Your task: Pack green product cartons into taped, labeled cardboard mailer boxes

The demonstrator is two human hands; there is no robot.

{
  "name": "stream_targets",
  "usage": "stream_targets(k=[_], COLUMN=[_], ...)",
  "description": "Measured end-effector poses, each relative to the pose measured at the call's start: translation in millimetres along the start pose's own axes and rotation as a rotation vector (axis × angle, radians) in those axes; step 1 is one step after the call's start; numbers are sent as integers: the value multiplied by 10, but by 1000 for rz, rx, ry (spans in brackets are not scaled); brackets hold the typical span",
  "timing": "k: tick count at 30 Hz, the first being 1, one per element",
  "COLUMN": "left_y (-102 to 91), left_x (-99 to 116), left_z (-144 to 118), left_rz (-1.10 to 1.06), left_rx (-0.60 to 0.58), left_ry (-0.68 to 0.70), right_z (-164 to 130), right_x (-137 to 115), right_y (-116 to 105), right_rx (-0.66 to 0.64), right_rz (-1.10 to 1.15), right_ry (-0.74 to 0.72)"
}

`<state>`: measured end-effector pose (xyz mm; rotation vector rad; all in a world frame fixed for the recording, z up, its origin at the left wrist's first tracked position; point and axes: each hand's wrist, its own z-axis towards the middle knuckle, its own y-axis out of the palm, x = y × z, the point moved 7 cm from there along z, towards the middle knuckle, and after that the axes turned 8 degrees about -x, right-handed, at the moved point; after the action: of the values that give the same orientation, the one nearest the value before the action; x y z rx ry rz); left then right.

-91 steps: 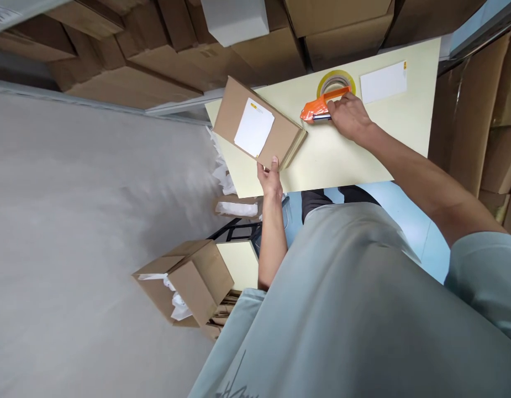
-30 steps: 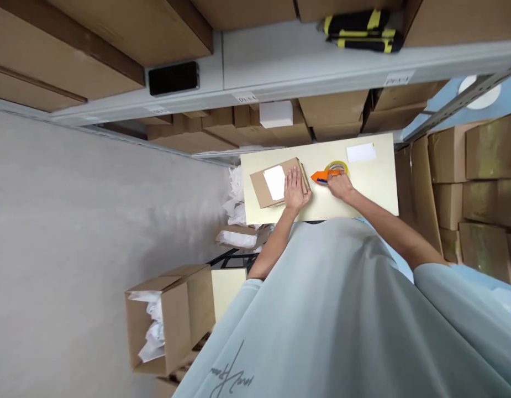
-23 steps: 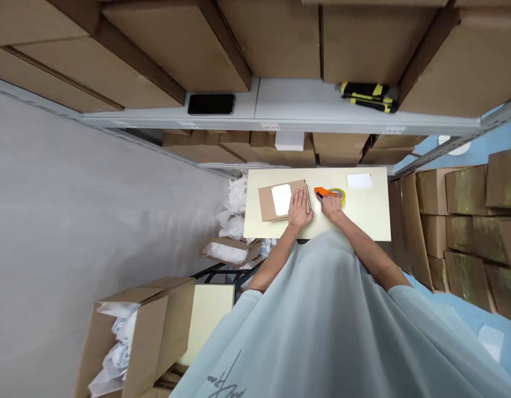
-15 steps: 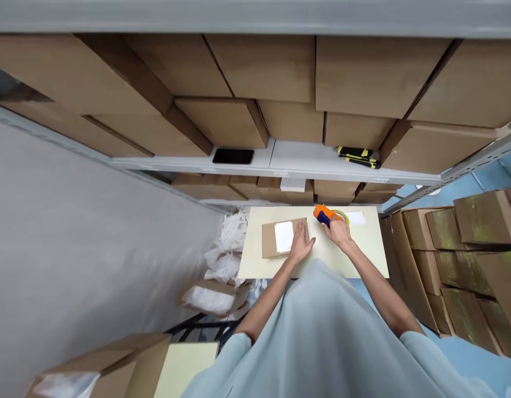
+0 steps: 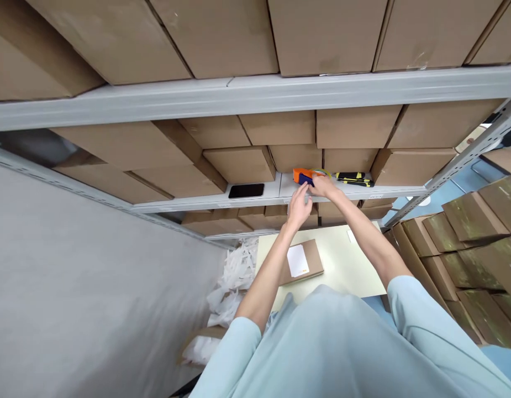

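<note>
An orange and dark blue tape dispenser with a roll of tape rests at the shelf's front edge. My right hand is wrapped around its back part, which hides some of it. Just below and to the left, my left hand reaches up with its fingers stretched out, tips close to the blue part; whether they touch it I cannot tell. Below my hands, a flat cardboard box with a white label lies on the cream table. My left forearm covers the box's left side.
On the same shelf are a black phone to the left and black-and-yellow cutters to the right. Cardboard boxes fill the shelves. More boxes are stacked at right; white packing material lies by the wall.
My right hand has carried the tape dispenser from above the table up to the shelf. My left hand has let go of the box and moved up beside it. The view has tilted upward.
</note>
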<state>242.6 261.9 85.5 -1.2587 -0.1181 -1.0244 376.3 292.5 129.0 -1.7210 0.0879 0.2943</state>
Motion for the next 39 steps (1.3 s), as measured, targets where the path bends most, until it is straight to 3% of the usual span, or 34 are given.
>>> stream_targets(k=[4,7,11,13,16,19,22,25,27,30,34,39], left_y=[-10,138,617,921,1346,1654,1842,1951,1984,2003,2028,2075], left_x=[-100,-232,-508,-671,-851,-919,-944,-963,-974,-998,-1035,-1066], left_z=[-194,-457,-1039,-1444,-2092,-2602,-2862,-2947,-2967,-2990,-3011,-3017], left_rz=[18,5,-34,-40,-11,43,88,112,130,155,151,139], left_rx=[7,-15,-129,-211,-355,-481,-546,-578,-577,-561,-564,-546], left_ry=[14,-34,-146,-225,-314,-328,-337,-366,-393,-439,-459,-441], right_z=[176,241,143,-72,-560,-1202,-1853,-2303,-2442,-2435,-2147,-1650], right_x=[3,72,222,380,703,925,932,804,673,455,221,79], right_y=[169,341,552,840,1687,2852,3899,4535,4725,4790,4841,4944], right_rx=[-14,11,325,473,492,345,171,10,-85,-174,-241,-221], right_rz=[-23,-22,124,258,473,691,888,1068,1186,1378,1576,1652], right_ry=[-4,-6,-110,-141,-60,98,248,348,353,282,205,135])
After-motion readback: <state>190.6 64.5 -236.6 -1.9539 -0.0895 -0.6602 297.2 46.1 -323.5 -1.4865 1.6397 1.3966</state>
